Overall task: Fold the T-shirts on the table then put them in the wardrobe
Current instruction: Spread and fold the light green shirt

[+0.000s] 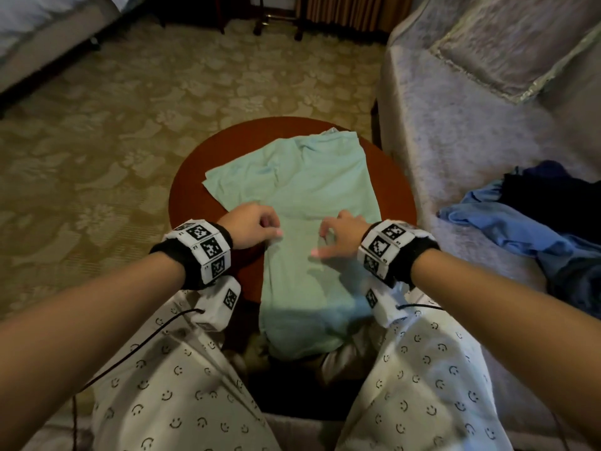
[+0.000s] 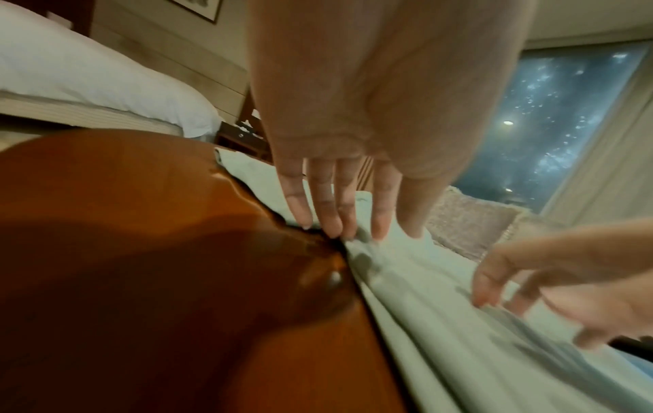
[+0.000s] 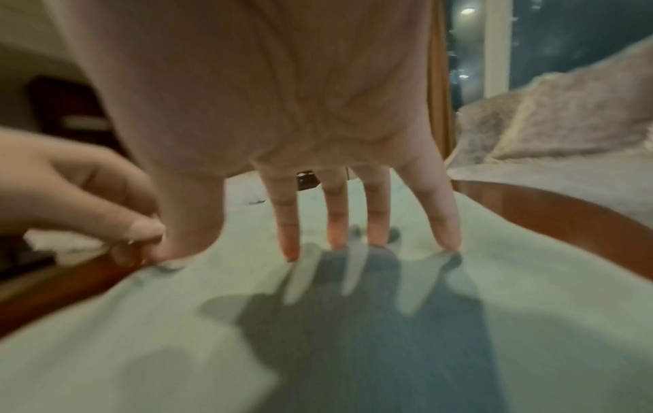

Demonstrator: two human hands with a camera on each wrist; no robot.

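A mint green T-shirt lies on the round red-brown table, one sleeve spread to the left and its lower part hanging over the near edge towards my lap. My left hand is at the shirt's left edge, and its fingers and thumb pinch the cloth there. To the right, my right hand has spread, straight fingers whose tips touch the top of the T-shirt. The left hand shows curled at that edge in the right wrist view.
A heap of blue and dark clothes lies on the grey sofa to the right of the table. A bed stands at the far left across the patterned carpet. My legs in smiley-print trousers sit against the table's near side.
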